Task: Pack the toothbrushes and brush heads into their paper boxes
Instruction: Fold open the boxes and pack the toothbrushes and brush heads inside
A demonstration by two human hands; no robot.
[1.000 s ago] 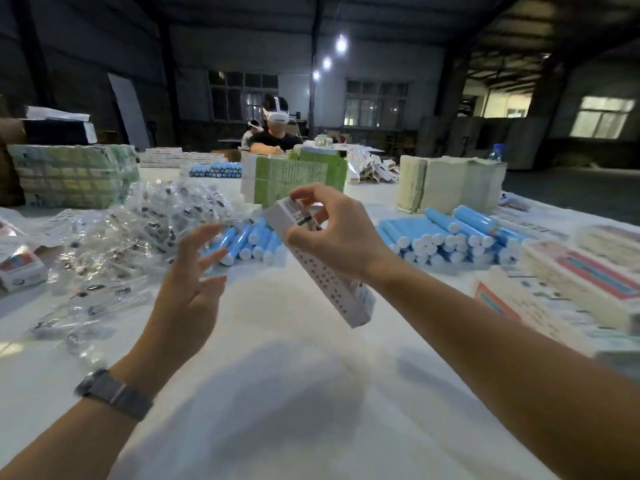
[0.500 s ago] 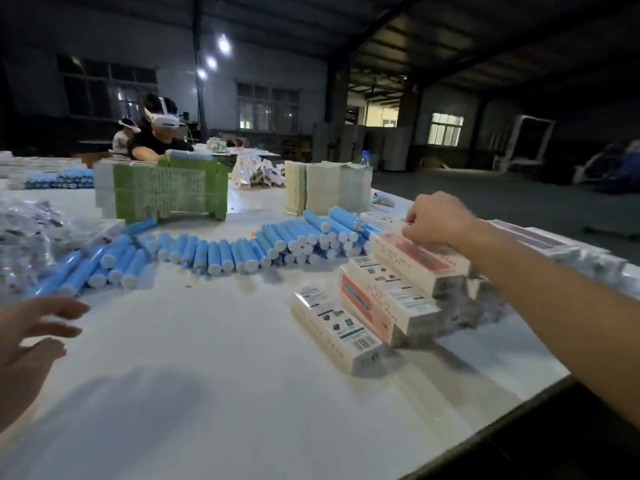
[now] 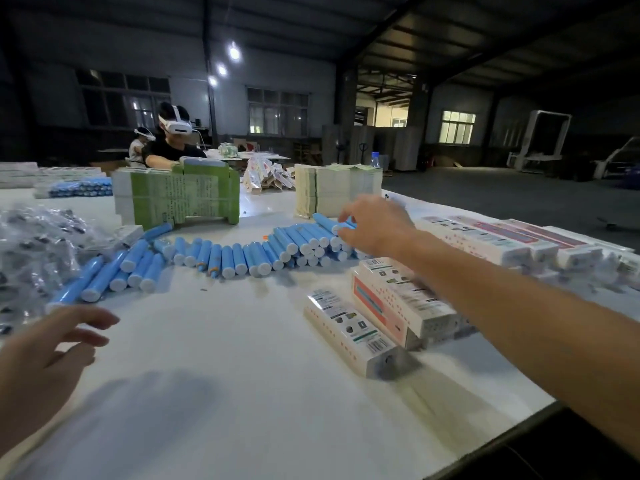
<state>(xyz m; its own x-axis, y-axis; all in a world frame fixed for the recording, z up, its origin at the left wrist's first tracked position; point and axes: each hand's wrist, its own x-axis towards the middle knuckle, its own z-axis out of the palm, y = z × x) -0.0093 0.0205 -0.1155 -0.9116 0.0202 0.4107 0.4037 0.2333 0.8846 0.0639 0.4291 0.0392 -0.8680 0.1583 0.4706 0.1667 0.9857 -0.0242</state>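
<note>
A long row of blue toothbrush handles point(image 3: 242, 254) with white end caps lies across the white table point(image 3: 225, 375). My right hand point(image 3: 377, 226) reaches over the row's right end, thumb and fingertips pinched on the near end of the topmost blue toothbrush point(image 3: 323, 220), which rests on the pile. My left hand point(image 3: 41, 358) hovers at the lower left with its fingers spread and nothing in it. Closed paper boxes point(image 3: 349, 330) lie under my right forearm, beside a small stack of them point(image 3: 408, 299). Clear bags of brush heads point(image 3: 38, 244) are heaped at the far left.
Green flat cartons point(image 3: 180, 195) and cream paper stacks point(image 3: 339, 192) stand behind the toothbrushes. More long boxes point(image 3: 485, 237) line the right side. The table's corner edge point(image 3: 519, 420) is at the lower right. A person in a headset point(image 3: 173, 147) sits at the far side.
The view swung right. My right hand set a box down on the right-hand stack, then moved left onto the toothbrush pile. My left hand dropped to the lower left, empty.
</note>
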